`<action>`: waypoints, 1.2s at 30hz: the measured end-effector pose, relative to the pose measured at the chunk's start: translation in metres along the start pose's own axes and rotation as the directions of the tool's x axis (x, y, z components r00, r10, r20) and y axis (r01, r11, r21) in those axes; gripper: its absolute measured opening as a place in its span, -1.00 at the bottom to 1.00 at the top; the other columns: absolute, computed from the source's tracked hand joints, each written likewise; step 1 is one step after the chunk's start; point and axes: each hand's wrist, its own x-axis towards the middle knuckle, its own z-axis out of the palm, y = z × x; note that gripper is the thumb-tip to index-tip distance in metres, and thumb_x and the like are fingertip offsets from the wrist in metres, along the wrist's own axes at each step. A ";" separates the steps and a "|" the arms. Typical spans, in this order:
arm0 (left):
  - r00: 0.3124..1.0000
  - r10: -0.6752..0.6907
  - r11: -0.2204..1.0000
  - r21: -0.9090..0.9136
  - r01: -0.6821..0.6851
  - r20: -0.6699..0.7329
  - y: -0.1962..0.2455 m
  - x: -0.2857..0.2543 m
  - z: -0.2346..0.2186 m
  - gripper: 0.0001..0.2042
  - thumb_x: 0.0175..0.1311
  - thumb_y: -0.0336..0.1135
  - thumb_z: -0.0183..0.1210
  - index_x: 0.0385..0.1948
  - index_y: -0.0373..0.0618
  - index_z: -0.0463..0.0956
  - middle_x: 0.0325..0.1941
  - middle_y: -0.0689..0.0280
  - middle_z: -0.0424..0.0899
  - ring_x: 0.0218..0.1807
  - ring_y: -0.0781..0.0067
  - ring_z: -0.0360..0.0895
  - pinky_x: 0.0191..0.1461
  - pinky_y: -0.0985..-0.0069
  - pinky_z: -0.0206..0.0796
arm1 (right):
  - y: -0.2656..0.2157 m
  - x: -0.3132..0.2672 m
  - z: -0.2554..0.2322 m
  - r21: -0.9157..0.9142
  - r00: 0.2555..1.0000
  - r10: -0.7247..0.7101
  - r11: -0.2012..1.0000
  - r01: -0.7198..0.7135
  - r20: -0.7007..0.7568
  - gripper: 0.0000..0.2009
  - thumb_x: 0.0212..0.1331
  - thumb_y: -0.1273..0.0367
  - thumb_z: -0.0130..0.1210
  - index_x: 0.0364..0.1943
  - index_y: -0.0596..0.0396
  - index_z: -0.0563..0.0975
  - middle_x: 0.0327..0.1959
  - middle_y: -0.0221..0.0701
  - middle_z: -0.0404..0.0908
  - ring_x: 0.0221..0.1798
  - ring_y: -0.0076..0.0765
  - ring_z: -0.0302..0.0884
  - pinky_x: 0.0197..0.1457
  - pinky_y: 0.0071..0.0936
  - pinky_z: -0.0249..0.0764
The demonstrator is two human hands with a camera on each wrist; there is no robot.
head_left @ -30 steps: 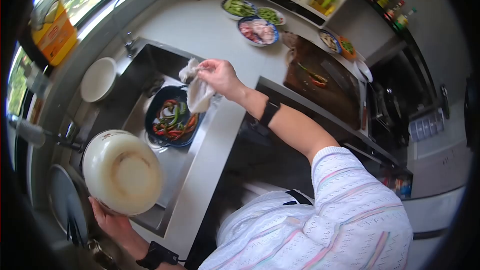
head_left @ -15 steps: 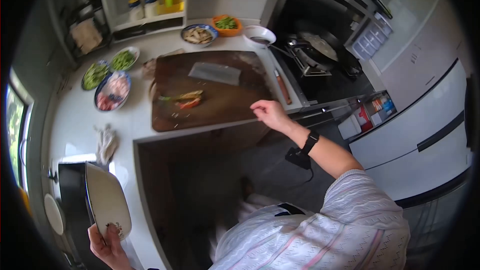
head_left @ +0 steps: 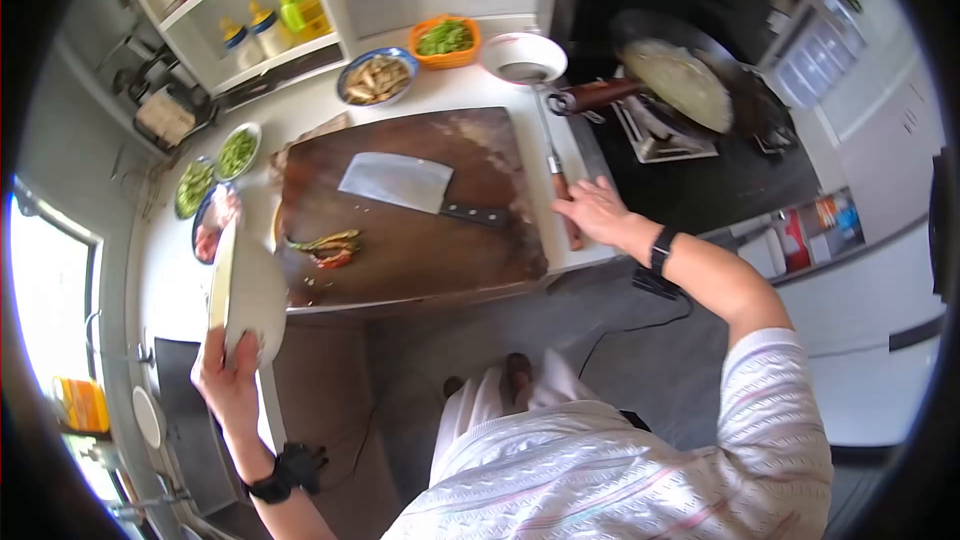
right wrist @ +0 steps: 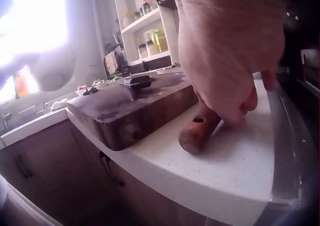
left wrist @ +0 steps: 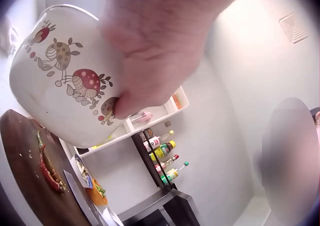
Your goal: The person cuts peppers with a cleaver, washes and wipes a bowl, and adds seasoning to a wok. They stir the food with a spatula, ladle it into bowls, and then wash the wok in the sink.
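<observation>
My left hand (head_left: 228, 385) grips the rim of a cream enamel basin (head_left: 258, 290), which is tipped on its side left of the cutting board. Printed red and brown motifs show on its wall (left wrist: 65, 81) in the left wrist view. My right hand (head_left: 600, 212) reaches over a wooden-handled cooking utensil (head_left: 565, 200) lying on the counter between board and stove. Its fingers look spread in the head view, with the thumb side right at the handle. In the right wrist view the hand overlaps the wooden handle (right wrist: 197, 133). The far end of the utensil's metal shaft is indistinct.
A cleaver (head_left: 400, 180) and peppers (head_left: 330, 247) lie on the thick cutting board (head_left: 430, 260). Behind stand a plate of pale slices (head_left: 377, 78), an orange basket (head_left: 445, 43) and a white bowl (head_left: 523, 57). A wok (head_left: 675, 80) with pale contents sits on the stove.
The view has swung from the sink to the board and stove. My right hand has put down a white cloth and moved to the utensil handle. My left hand still carries the basin.
</observation>
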 end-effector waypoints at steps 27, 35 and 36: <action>0.563 0.803 0.588 -0.101 -0.803 0.196 0.105 0.123 0.239 -0.85 -0.20 -0.52 0.19 -0.58 -0.09 0.41 -0.58 0.26 0.37 -0.47 0.20 0.39 -0.39 0.33 0.24 | 0.054 -0.152 -0.184 0.731 0.385 0.650 0.673 0.108 -0.655 -0.81 0.02 0.55 0.13 -0.23 0.15 0.52 -0.24 -0.47 0.56 -0.19 -0.64 0.46 -0.10 -0.67 0.39; 0.600 0.773 0.617 -0.024 -0.787 0.204 0.130 0.099 0.279 -0.84 -0.24 -0.52 0.20 -0.57 -0.09 0.44 -0.55 0.29 0.40 -0.43 0.22 0.40 -0.33 0.32 0.24 | 0.229 -0.200 -0.127 0.767 0.286 0.734 0.642 0.004 -0.616 -0.85 0.03 0.58 0.08 -0.28 0.13 0.53 -0.28 -0.51 0.56 -0.19 -0.63 0.47 -0.08 -0.69 0.37; 0.619 0.753 0.633 0.012 -0.774 0.225 0.130 0.095 0.280 -0.83 -0.27 -0.53 0.21 -0.57 -0.08 0.45 -0.53 0.30 0.42 -0.41 0.23 0.41 -0.29 0.33 0.24 | 0.242 -0.203 -0.125 0.802 0.292 0.757 0.593 0.069 -0.585 -0.85 0.04 0.59 0.08 -0.27 0.16 0.52 -0.26 -0.47 0.55 -0.19 -0.53 0.51 -0.06 -0.63 0.40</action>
